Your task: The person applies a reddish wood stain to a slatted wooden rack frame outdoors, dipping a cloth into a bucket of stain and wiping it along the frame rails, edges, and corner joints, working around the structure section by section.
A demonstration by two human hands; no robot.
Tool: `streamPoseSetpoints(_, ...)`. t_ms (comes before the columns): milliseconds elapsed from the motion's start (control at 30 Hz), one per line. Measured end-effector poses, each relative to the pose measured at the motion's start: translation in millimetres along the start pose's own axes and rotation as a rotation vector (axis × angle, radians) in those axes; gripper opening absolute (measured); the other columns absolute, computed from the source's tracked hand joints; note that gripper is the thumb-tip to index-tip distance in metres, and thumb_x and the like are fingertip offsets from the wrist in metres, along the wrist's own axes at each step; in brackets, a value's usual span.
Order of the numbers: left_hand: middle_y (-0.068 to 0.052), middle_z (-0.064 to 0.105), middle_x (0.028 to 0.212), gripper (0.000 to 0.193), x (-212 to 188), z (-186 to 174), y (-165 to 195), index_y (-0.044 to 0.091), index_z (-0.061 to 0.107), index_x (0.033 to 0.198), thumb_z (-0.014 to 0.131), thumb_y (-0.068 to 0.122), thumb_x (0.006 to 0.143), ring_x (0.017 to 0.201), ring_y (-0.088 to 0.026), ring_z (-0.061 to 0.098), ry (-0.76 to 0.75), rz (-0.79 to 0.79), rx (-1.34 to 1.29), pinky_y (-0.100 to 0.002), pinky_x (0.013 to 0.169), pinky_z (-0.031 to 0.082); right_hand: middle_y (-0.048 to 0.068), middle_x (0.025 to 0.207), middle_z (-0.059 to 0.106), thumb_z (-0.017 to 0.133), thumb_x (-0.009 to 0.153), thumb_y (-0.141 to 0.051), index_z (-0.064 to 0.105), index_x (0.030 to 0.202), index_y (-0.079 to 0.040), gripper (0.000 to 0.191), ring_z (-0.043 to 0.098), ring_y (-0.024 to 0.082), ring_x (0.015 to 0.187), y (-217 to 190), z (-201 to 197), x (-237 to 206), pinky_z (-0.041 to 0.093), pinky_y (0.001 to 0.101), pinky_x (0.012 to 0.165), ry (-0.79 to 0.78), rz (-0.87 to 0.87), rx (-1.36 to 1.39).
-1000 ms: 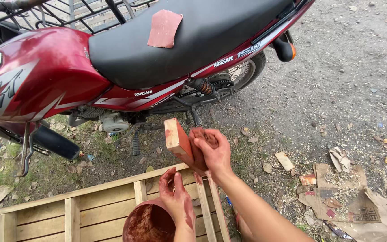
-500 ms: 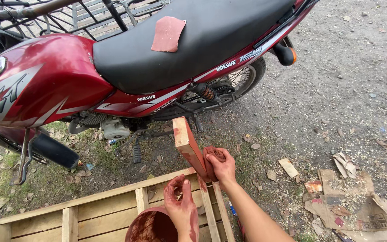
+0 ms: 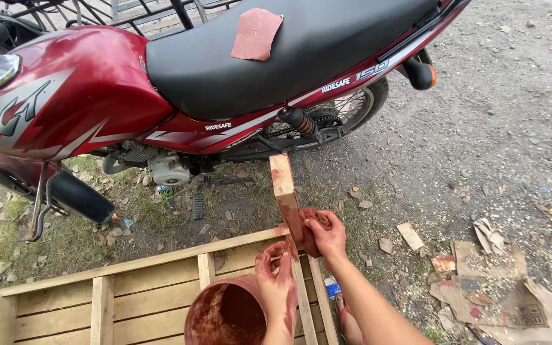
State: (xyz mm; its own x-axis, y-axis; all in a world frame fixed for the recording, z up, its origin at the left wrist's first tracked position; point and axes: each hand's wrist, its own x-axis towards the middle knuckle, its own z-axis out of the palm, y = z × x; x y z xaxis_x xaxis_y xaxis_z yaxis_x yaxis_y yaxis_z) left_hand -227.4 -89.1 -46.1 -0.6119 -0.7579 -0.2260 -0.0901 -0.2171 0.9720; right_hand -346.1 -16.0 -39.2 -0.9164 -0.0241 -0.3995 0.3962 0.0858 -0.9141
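Here the right hand (image 3: 327, 235) presses a stained rag (image 3: 314, 220) around a stiff wooden post (image 3: 283, 191) standing at twelve o'clock of the left hand (image 3: 277, 281), which grips the rim of a light, slippery red-stained cup (image 3: 225, 313).

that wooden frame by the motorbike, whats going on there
A person is rubbing reddish-brown stain onto an upright wooden post of a slatted wooden frame. The right hand presses a stained rag against the post; the left hand rests on a stain-coated container. A red motorcycle stands behind, sandpaper on its seat.
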Motion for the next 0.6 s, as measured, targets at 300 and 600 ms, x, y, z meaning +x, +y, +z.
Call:
streamPoseSetpoints(300,-0.004,0.064,0.101,0.023,0,31,82,0.004,0.066,0.117,0.065,0.010,0.095,0.074,-0.009,0.058,0.022,-0.054,-0.148,-0.027,0.053,0.048,0.004,0.096,0.075,0.079,0.081,-0.010,0.069,0.105,-0.005,0.026,0.069,0.012,0.085,-118,-2,-25,0.056,0.0289,0.076,-0.089,-0.153,0.235)
streamPoseSetpoints(600,-0.007,0.069,0.110,0.022,12,24,172,0.009,0.075,0.114,0.068,0.021,0.097,0.099,-0.020,0.069,-0.036,0.398,0.224,-0.033,0.082,0.056,0.004,0.094,0.074,0.082,0.077,-0.014,0.069,0.105,-0.005,0.032,0.068,0.012,0.083,-184,-5,-48,0.057,0.0301,0.076,-0.027,-0.318,0.157)
